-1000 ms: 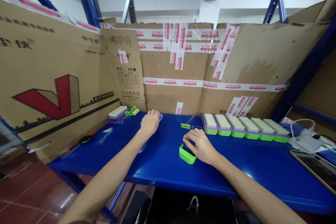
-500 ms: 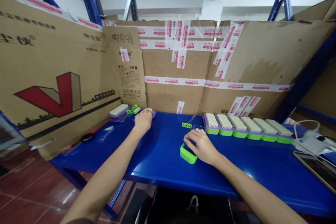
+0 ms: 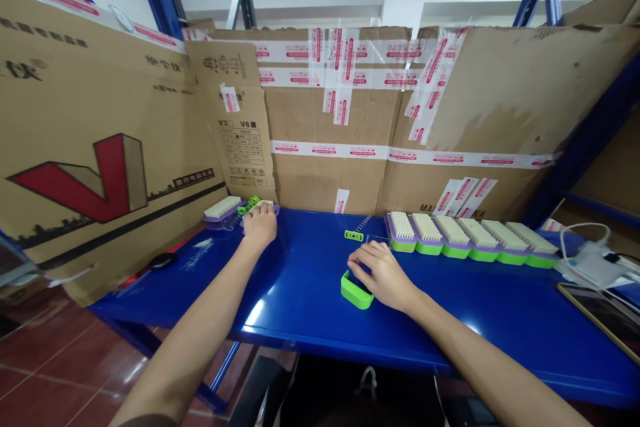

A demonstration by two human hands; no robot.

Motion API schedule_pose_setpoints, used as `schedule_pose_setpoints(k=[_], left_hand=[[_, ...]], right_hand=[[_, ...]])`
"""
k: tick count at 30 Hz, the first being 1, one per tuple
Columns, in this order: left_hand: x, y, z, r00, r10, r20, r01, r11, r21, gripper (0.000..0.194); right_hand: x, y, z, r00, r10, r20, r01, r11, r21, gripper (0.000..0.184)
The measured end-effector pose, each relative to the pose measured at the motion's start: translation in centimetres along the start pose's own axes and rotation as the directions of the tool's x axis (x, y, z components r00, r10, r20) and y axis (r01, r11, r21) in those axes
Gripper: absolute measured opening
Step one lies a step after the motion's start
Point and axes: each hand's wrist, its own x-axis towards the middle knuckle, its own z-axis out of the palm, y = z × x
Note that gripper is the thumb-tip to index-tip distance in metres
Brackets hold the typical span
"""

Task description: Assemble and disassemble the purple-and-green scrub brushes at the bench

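Note:
My left hand [image 3: 260, 225] reaches to the back left of the blue table, its fingers closed over a brush head [image 3: 276, 209] with a purple base and pale bristles, mostly covered by the fingers. Just left of it lie small green parts [image 3: 247, 206], and beyond them another purple brush head [image 3: 223, 209], bristles up. My right hand [image 3: 384, 275] is at the table's middle with curled fingers, closed on the right end of a bright green frame [image 3: 357, 293]. Behind that hand lie a small green plate [image 3: 353, 235], a coil spring [image 3: 363, 223] and a thin clear piece [image 3: 377, 240].
Several brushes [image 3: 454, 240] with green lower shells stand in a row at the back right. A white power adapter [image 3: 590, 260] with cables and a phone-like device [image 3: 600, 313] lie at far right. Cardboard walls [image 3: 330, 177] enclose the back and left. A black round object [image 3: 163, 261] lies at left.
My left hand has shifted slightly left with the brush head, toward the small green parts. My right hand and the green frame stay nearly in place; the view has tilted slightly.

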Motion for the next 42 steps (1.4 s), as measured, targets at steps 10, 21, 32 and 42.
schedule_pose_setpoints(k=[10,21,32,42], left_hand=[[0.6,0.1,1.2,0.996,-0.032,-0.081,0.031,0.999,-0.017,0.078],[0.6,1.3,1.3,0.986,0.004,-0.166,-0.012,0.999,-0.05,0.068],[0.8,0.9,1.6,0.989,0.05,-0.136,-0.056,0.998,-0.042,0.056],[1.6,0.4,2.3,0.984,0.069,-0.165,-0.088,0.99,-0.112,0.057]], right_hand=[[0.0,-0.1,0.0,1.0,-0.004,0.005,0.004,1.0,0.001,0.023],[0.0,-0.1,0.0,1.0,0.007,0.009,-0.007,1.0,0.003,0.023],[0.0,-0.1,-0.2,0.999,-0.035,0.021,0.033,0.996,0.081,0.025],[0.2,-0.9,-1.0,0.98,-0.074,0.186,0.038,0.981,0.191,0.029]])
